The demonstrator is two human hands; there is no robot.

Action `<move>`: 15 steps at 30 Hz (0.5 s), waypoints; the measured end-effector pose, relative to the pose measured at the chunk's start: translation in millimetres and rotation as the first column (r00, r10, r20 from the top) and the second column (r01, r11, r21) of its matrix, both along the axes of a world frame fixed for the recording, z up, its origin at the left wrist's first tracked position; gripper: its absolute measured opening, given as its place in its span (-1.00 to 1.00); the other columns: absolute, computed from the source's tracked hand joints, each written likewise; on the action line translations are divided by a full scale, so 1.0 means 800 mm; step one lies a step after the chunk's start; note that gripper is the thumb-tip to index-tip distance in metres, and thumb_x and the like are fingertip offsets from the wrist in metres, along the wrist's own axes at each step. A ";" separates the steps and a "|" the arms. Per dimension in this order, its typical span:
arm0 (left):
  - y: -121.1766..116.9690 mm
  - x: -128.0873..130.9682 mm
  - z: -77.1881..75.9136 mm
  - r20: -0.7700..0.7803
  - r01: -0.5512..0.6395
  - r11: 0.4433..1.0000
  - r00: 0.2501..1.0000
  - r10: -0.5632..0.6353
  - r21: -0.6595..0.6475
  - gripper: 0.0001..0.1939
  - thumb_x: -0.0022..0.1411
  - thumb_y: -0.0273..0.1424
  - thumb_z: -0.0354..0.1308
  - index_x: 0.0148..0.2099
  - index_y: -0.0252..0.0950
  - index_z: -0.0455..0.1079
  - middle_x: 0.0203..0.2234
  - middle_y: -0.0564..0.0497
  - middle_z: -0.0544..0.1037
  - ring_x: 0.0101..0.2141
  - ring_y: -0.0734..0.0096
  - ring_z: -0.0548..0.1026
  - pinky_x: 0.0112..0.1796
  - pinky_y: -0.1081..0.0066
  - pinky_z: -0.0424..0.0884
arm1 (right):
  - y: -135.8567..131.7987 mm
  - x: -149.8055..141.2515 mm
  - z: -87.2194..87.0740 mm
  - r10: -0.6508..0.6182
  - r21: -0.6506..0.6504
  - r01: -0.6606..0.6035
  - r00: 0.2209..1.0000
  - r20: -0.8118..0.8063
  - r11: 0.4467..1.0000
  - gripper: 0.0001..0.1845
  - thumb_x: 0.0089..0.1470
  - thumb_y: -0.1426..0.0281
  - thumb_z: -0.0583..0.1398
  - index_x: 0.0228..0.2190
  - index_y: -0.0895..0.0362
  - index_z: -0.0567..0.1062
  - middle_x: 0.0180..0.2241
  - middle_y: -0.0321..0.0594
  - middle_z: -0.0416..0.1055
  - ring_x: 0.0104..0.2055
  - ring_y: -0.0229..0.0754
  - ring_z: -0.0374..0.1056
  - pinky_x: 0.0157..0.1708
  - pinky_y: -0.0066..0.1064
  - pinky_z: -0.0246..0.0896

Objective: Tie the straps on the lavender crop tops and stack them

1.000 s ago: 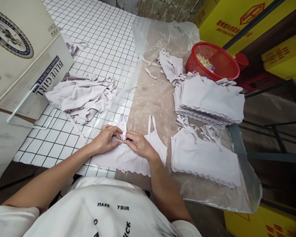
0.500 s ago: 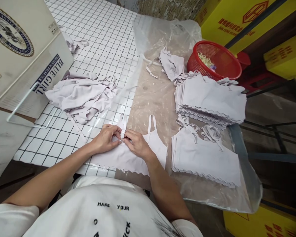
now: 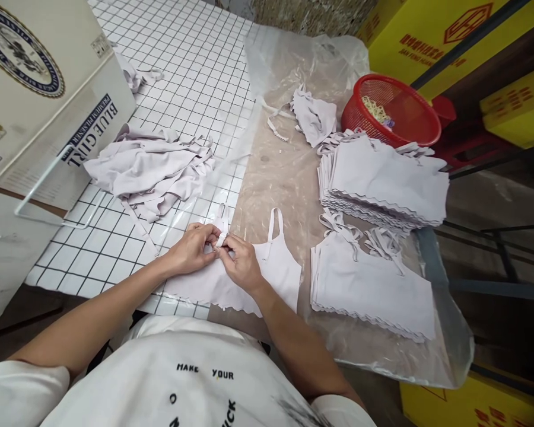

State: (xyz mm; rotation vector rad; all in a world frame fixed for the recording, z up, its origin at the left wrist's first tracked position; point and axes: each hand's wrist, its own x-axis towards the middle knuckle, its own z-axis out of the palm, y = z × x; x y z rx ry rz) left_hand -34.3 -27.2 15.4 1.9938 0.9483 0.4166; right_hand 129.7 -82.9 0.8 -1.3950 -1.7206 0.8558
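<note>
A pale camisole top (image 3: 280, 270) with a scalloped hem lies flat in front of me. Its right-hand strap (image 3: 275, 225) stands up in a loop. My left hand (image 3: 194, 248) and my right hand (image 3: 241, 261) meet at the other shoulder strap (image 3: 223, 228), near a small slider on it. Both hands have their fingers pinched on this strap, the left from its left side and the right from its right. The fingertips partly hide the strap's lower end.
Loose pale garments (image 3: 151, 169) are heaped on the left, beside a carton (image 3: 66, 118). Two neat stacks, a nearer one (image 3: 369, 290) and a farther one (image 3: 387, 178), lie on the right. A red basket (image 3: 396, 112) stands behind them. Plastic sheeting (image 3: 276, 160) covers part of the table.
My right hand has shifted slightly left and down, and the strap at my fingers now tilts more. The whole view has moved slightly. Both hands stay on the strap.
</note>
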 end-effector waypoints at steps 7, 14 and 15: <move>-0.008 0.003 -0.005 -0.057 -0.095 0.991 0.993 0.101 0.091 -0.68 0.11 -0.30 0.17 -0.08 -0.27 0.28 -0.36 0.03 0.55 -0.21 0.21 0.48 0.02 0.12 0.27 | 0.004 0.018 0.021 -0.094 0.019 0.093 0.996 0.006 0.995 -0.88 0.19 0.38 0.15 -0.34 0.12 0.48 -0.33 -0.19 0.46 -0.33 -0.20 0.38 -0.27 -0.39 0.31; -0.055 -0.065 0.007 -0.192 -0.292 0.837 0.889 0.416 0.462 -0.72 0.31 -0.17 0.01 -0.14 -0.28 0.34 -0.26 -0.13 0.50 -0.17 0.09 0.43 -0.14 0.16 0.33 | -0.123 0.085 0.055 -0.487 0.064 0.533 0.710 0.508 0.844 -0.74 0.26 0.22 0.12 -0.40 0.10 0.41 -0.42 -0.19 0.45 -0.41 -0.17 0.38 -0.39 -0.36 0.24; -0.062 -0.077 0.006 -0.249 -0.301 0.827 0.856 0.454 0.474 -0.69 0.30 -0.13 0.00 -0.15 -0.26 0.34 -0.30 -0.11 0.48 -0.21 0.08 0.42 -0.18 0.18 0.34 | -0.147 0.088 0.052 -0.494 0.043 0.582 0.646 0.582 0.812 -0.72 0.25 0.19 0.12 -0.40 0.11 0.40 -0.43 -0.19 0.45 -0.42 -0.16 0.38 -0.43 -0.36 0.21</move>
